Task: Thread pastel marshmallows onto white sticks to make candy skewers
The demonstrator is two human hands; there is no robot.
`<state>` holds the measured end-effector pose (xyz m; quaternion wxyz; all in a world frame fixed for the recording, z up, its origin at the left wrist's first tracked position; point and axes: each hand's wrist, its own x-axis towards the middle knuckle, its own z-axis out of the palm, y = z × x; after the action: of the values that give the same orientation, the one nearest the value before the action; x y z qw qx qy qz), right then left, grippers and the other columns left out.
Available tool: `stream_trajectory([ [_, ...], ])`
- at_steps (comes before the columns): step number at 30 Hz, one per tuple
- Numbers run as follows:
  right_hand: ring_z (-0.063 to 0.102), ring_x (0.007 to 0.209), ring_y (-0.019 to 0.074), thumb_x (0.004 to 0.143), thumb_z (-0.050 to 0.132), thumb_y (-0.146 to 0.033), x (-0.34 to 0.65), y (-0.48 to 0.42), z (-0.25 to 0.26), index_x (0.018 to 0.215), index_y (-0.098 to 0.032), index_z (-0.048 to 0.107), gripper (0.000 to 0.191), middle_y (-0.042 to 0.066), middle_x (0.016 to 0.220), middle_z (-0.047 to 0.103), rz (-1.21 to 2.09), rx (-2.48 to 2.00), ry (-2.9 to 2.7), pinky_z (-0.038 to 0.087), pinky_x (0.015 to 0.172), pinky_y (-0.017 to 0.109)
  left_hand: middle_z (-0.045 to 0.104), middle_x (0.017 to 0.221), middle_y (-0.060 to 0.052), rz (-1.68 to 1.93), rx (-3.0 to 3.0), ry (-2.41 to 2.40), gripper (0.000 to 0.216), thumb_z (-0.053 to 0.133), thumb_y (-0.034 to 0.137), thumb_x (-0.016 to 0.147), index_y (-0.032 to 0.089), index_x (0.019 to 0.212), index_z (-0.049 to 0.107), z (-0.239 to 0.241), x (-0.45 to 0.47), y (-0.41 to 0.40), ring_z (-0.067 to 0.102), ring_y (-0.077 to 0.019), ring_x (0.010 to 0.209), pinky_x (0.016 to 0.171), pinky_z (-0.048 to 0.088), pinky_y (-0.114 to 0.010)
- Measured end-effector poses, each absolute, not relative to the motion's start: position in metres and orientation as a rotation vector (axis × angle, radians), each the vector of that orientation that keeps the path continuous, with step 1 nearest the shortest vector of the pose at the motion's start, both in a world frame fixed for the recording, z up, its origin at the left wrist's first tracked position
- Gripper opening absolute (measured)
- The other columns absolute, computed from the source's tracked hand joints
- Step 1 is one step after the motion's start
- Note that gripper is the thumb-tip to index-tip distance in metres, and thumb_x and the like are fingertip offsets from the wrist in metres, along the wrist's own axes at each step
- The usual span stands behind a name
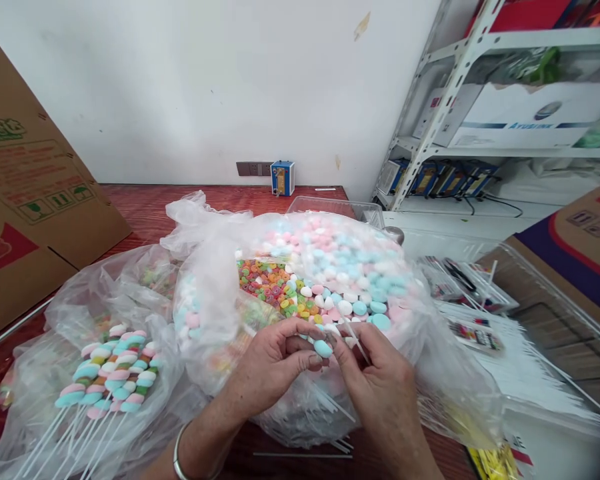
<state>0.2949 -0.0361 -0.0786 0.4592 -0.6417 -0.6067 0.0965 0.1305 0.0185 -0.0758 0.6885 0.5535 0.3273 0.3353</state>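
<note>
My left hand (273, 363) pinches a light-blue marshmallow (323, 349) at its fingertips. Other pieces may lie in its curled fingers; I cannot tell. A thin white stick (353, 333) is held in my right hand (380, 373), whose thumb meets the left fingertips by the marshmallow. Both hands are over a large clear plastic bag (215, 267) of pink, white and blue marshmallows (375, 270). Within its opening are colourful ring gummies (267, 280). On the left, a bunch of finished-looking candy skewers (115, 370) on white sticks rests on plastic.
A cardboard box (35, 173) stands at left on the red wooden table (130, 197). Many white sticks (525, 367) lie in a bin at right, beside another carton (580, 240). A small blue device (283, 179) sits by the wall, and a metal shelf (443, 113) rises behind.
</note>
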Motion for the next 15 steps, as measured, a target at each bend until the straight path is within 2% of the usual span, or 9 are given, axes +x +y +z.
stream_trajectory([
  [7, 0.064, 0.074, 0.0148, 0.094, 0.055, -0.028, 0.2938, -0.0395, -0.0777, 0.093, -0.022, 0.068, 0.015, 0.000, 0.083, 0.069, 0.526, -1.417, -1.482, 0.050, 0.067, 0.022, 0.073, 0.079, -0.001, 0.848, 1.252, 0.851, 0.020, 0.074, 0.020, 0.078, 0.018, 0.096, 0.065, -0.0809, 0.1370, 0.0182, 0.070, -0.0151, 0.065, 0.066, 0.056, -0.027],
  [12, 0.058, 0.058, 0.0131, 0.087, 0.065, -0.041, 0.2890, -0.0384, -0.0811, 0.099, -0.021, 0.064, 0.023, -0.001, 0.073, 0.065, 0.883, -1.372, -1.247, 0.047, 0.052, 0.022, 0.071, 0.078, 0.000, 0.912, 1.292, 0.838, 0.031, 0.075, 0.018, 0.075, 0.020, 0.107, 0.071, -0.0808, 0.1379, 0.0213, 0.067, -0.0134, 0.064, 0.062, 0.055, -0.025],
  [15, 0.059, 0.061, 0.0127, 0.084, 0.068, -0.047, 0.2862, -0.0360, -0.0836, 0.096, -0.021, 0.061, 0.030, 0.000, 0.078, 0.065, 1.058, -1.253, -1.024, 0.047, 0.051, 0.021, 0.070, 0.077, 0.000, 0.884, 1.303, 0.756, 0.031, 0.077, 0.018, 0.074, 0.020, 0.105, 0.074, -0.0834, 0.1366, 0.0243, 0.065, -0.0117, 0.062, 0.063, 0.054, -0.024],
])
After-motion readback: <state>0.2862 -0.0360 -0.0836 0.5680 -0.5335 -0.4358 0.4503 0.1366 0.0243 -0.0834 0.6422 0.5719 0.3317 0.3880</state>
